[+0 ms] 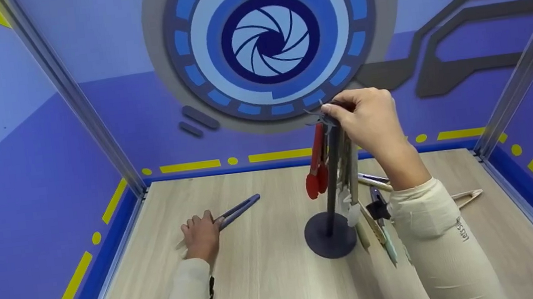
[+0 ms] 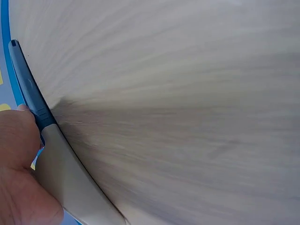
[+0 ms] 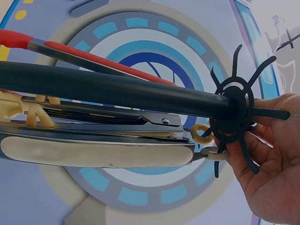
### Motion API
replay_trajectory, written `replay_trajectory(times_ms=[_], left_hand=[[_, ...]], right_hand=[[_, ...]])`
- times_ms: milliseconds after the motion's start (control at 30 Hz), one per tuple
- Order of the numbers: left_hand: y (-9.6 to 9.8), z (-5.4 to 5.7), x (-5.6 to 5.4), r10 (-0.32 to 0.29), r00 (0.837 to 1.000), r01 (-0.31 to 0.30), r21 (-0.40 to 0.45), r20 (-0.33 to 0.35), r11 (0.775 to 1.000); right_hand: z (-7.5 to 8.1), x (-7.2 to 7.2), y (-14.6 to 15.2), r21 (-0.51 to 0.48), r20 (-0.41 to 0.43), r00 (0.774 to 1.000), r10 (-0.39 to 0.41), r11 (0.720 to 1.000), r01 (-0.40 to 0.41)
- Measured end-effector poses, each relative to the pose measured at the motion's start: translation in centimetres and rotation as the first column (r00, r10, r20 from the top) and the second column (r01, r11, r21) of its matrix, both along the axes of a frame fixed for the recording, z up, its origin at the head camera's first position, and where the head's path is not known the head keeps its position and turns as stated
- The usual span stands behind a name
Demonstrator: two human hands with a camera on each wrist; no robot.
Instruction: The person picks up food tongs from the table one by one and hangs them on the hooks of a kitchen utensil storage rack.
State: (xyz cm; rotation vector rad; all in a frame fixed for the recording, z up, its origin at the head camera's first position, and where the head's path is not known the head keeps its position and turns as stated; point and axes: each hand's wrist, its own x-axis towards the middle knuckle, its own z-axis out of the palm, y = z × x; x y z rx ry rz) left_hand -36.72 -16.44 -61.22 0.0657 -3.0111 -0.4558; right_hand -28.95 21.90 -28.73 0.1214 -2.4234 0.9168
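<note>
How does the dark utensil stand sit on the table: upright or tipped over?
Upright. The stand has its round base flat on the table, its pole rising vertically, with red tongs hanging from the top hooks beside the right hand.

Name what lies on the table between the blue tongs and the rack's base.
Nothing: the head view shows bare table between the blue tongs and the rack's base.

walls: purple-blue panels [image 1: 22, 162], big blue aperture-style circle graphic [image 1: 270, 41] on the back one
trim: yellow dashes [image 1: 190, 166] along the bottom
worktop: pale wood grain [image 1: 271, 279]
frame: silver metal corner posts [image 1: 70, 94]
</note>
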Motion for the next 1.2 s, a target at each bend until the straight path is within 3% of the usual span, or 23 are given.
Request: replay_trajectory(times_ms=[300,500,733,1067,1200], left_hand=[[0.3,-0.24,-0.15,0.05,0.998,-0.052,0.031,0.035,0.998],[0.36,-0.49,-0.51,0.056,0.998,-0.057,0.038,0.029,0.998],[0.15,-1.01,-0.09,0.05,0.999,-0.051,0.111,0.011,0.993],[-0.17,-0.44,-0.46,0.095,0.99,-0.115,0.2,0.106,0.973],[-0.5,-0.16,-0.37,0.099,0.992,-0.115,0.232,0.077,0.966]], right_hand=[[-0.15,-0.07,0.05,-0.007,-0.002,1.0,-0.004,1.0,0.004],[-0.16,-0.08,0.06,-0.015,-0.008,1.0,0.003,1.0,-0.003],[-0.09,-0.06,0.03,-0.007,-0.013,1.0,0.018,1.0,-0.018],[-0.14,-0.16,0.02,-0.005,-0.016,1.0,0.01,1.0,-0.01],[-0.16,-0.18,0.01,-0.013,-0.002,1.0,0.006,1.0,-0.006]])
